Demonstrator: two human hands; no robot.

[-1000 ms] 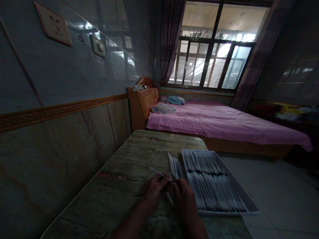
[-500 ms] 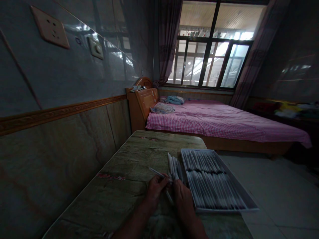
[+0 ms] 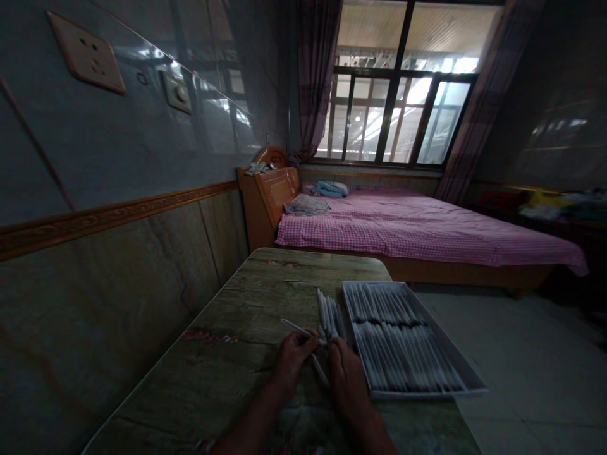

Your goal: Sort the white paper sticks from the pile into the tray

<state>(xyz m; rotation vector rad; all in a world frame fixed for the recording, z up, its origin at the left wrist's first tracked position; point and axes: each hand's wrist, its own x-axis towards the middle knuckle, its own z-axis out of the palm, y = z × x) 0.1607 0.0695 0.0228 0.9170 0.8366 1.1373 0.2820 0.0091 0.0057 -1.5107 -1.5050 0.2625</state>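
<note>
My left hand (image 3: 293, 359) is closed in a pinch on a slim white pen-like stick (image 3: 294, 326), whose pointed end sticks out to the upper left. My right hand (image 3: 347, 373) is beside it with fingers closed; what they grip, if anything, is hidden. Between the hands a second pale stick (image 3: 320, 370) slants down toward me, and I cannot tell which hand has it. Just beyond my right fingers a bunch of similar sticks (image 3: 331, 314) lies on the table (image 3: 227, 373). To the right, a shallow white box (image 3: 467, 379) holds two rows of many such sticks.
Along the table's left side runs a tiled wall (image 3: 190, 259) with a socket (image 3: 88, 54). Past the far edge stands a bed (image 3: 427, 227) with a pink checked cover and wooden headboard (image 3: 268, 193). Tiled floor (image 3: 493, 341) shows at the right.
The view has shifted slightly. Both hands keep nearly the same place and hold, with the stick still in my left fingers.
</note>
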